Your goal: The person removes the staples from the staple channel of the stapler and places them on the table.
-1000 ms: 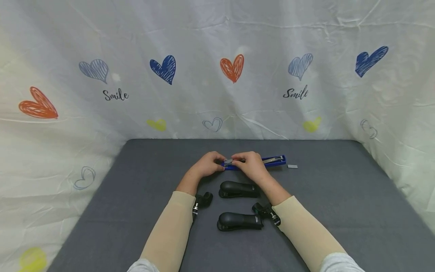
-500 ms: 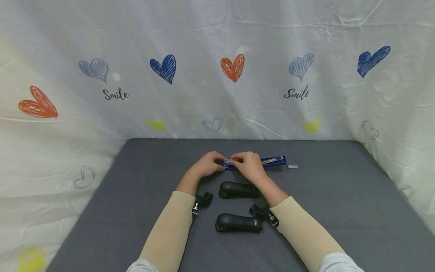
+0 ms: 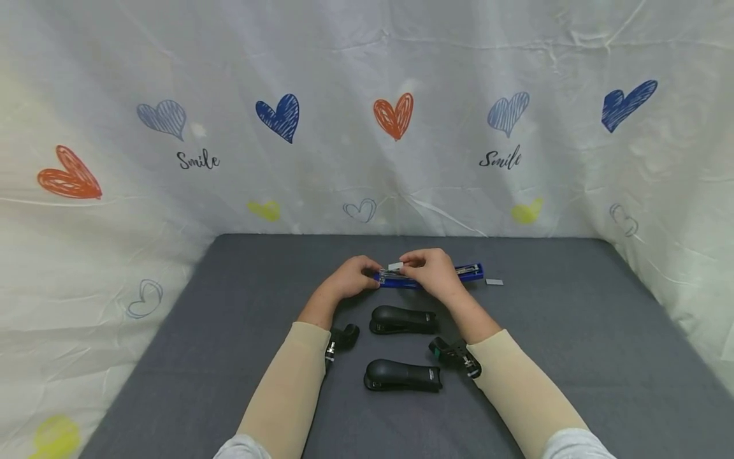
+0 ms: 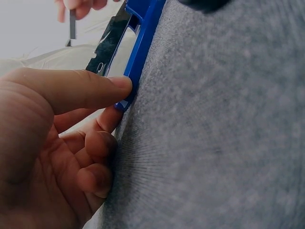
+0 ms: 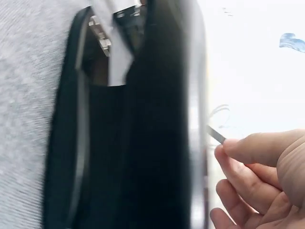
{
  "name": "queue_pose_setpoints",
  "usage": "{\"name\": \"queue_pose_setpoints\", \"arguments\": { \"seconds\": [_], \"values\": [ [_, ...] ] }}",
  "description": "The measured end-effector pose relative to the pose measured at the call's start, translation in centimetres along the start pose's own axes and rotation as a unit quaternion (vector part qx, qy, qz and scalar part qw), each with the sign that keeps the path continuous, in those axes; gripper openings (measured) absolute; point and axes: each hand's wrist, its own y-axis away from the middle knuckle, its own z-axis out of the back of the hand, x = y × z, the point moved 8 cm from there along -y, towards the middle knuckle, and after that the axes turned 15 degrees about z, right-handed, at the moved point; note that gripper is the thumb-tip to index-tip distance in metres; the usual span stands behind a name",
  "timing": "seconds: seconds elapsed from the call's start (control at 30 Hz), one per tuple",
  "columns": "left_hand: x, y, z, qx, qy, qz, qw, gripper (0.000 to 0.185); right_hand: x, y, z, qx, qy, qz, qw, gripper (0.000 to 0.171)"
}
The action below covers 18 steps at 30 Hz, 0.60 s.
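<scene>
Long blue opened metal stapler lying mid-way on the grey cloth table, left hand pinching its left end, right hand just above it — fingers nipping a small silver staple strip.

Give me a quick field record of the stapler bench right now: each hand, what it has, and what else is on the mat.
left hand: grips the left end of the opened blue stapler, thumb on its edge
right hand: pinches a small silver staple strip just above the blue stapler
near side of the blue stapler: two black plastic staplers, closed, one behind the other
right of the blue stapler: a loose short staple strip
surface: grey fabric mat
</scene>
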Motion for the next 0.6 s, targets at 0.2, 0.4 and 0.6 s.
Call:
{"name": "queue_pose_setpoints", "arguments": {
  "seconds": [0.2,0.4,0.6],
  "values": [
    [0.0,0.1,-0.2,-0.004,-0.002,0.004,1.0000,0.034,0.8,0.2,1.5,-0.002,-0.002,-0.001,1.000,0.026],
    [-0.1,0.1,-0.1,-0.008,0.000,0.004,1.0000,0.034,1.4,0.4,3.4,0.001,-0.015,0.001,1.000,0.027],
    [-0.1,0.1,-0.1,-0.007,-0.005,-0.001,1.0000,0.035,1.4,0.8,5.6,0.009,-0.029,0.004,1.000,0.029]
  ]
}}
